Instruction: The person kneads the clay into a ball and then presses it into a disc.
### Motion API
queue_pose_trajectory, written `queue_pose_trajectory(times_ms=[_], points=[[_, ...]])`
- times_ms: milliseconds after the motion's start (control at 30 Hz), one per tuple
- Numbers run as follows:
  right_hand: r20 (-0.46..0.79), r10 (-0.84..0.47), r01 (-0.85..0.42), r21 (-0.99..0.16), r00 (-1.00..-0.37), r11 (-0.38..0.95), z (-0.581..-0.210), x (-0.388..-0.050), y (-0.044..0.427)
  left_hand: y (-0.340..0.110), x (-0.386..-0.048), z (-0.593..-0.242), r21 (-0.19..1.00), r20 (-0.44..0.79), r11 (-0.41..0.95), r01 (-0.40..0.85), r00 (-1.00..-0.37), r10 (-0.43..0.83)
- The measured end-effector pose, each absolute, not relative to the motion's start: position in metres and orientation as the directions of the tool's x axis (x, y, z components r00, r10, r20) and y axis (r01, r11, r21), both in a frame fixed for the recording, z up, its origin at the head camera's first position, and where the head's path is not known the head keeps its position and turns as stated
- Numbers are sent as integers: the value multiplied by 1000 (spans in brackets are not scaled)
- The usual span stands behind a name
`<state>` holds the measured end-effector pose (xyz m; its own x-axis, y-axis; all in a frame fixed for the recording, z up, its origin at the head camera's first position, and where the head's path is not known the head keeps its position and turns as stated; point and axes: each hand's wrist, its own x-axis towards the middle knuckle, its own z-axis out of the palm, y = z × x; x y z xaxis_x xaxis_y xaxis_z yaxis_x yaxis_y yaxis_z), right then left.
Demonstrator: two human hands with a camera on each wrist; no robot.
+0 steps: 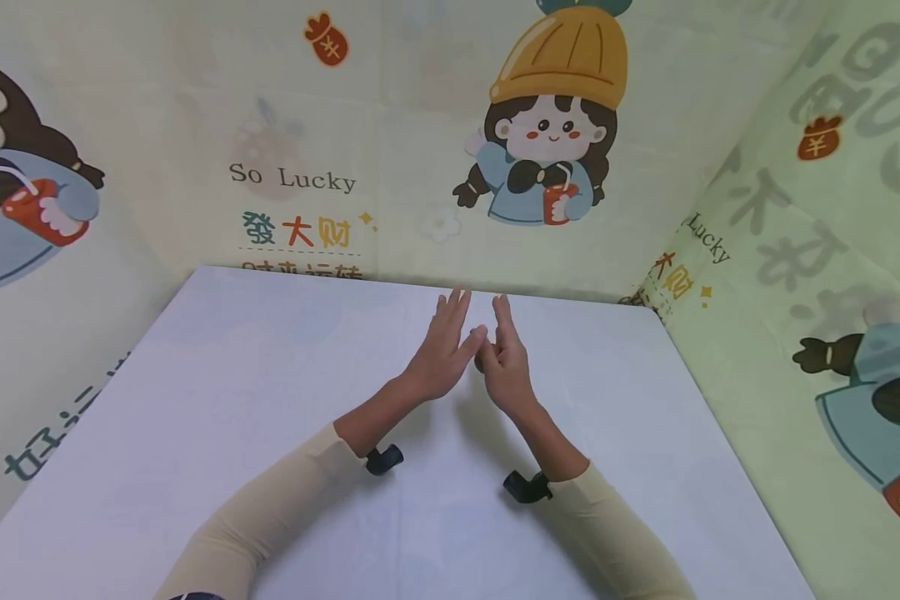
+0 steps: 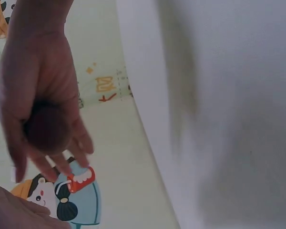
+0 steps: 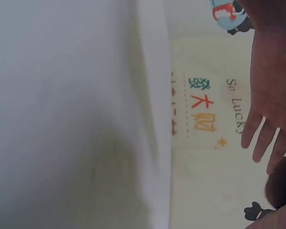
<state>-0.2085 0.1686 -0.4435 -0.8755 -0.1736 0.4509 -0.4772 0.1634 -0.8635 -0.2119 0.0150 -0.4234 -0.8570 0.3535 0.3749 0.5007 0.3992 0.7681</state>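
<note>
Above the white table, both hands face each other with fingers stretched upward. My left hand [image 1: 441, 357] is straight-fingered, its palm bare in the right wrist view, thumb reaching toward the other hand. My right hand [image 1: 507, 375] also has extended fingers. A small dark round ball [image 2: 47, 129] lies in front of its palm in the left wrist view, beside the thumb; whether it touches the palm I cannot tell. From the head view, the ball [image 1: 479, 362] shows partly behind the right thumb, in the gap between the hands. The ball [image 3: 282, 183] is cut off in the right wrist view.
The white tabletop [image 1: 270, 375] spreads beneath both arms. Printed cloth walls [image 1: 412, 150] with cartoon figures and lettering stand behind it and at the sides. Small dark devices [image 1: 385, 459] are strapped to both wrists.
</note>
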Motion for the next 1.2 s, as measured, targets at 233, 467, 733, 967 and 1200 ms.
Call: queue_pose_trajectory(times_ms=[233,467,733,967,1200], points=[[189,-265,-319,-704,-945,635,-447,-210,180,10,-211,-418,593,297,643,485,-874,385],[-31,-256,-226,-373,-966,900,-460,-210,182,7,-213,-417,350,261,813,465,-882,393],[-129,-235,-192,-280,-963,941,-469,-210,181,0,-219,-418,232,226,874,426,-898,378],[-90,-250,-211,-315,-964,926,-465,-214,180,-7,-223,-418,220,200,889,401,-911,361],[-38,-247,-220,-339,-968,915,-466,-224,177,-14,-227,-419,203,170,901,383,-920,352]])
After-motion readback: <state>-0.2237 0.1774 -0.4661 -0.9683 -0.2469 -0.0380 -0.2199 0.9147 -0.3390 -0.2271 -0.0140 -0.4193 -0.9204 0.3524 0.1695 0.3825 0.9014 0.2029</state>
